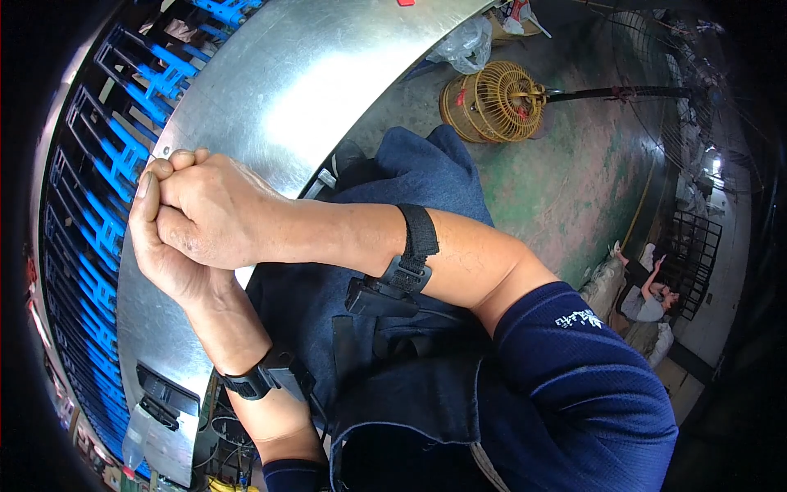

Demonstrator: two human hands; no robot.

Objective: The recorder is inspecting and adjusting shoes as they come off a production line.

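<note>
My two hands are clasped together above the left edge of a shiny metal tabletop (246, 90). On top lies my right hand (220, 209), its fingers curled into the other hand. My left hand (168, 266) sits beneath, its fingers wrapped round the right one. No object shows in either hand; the space between the palms is hidden. A black strap with a small box (384, 297) circles my right forearm, and another strapped device (279, 373) sits on my left wrist. Dark blue cloth (443, 176) covers my lap beside the table.
A long row of bright blue metal frames (102, 230) lines the table's left side. On the green floor stands a round yellow slatted cage (492, 102), near a clear plastic bag (463, 49). Another person (643, 303) sits far right. A clear bottle (134, 443) is lower left.
</note>
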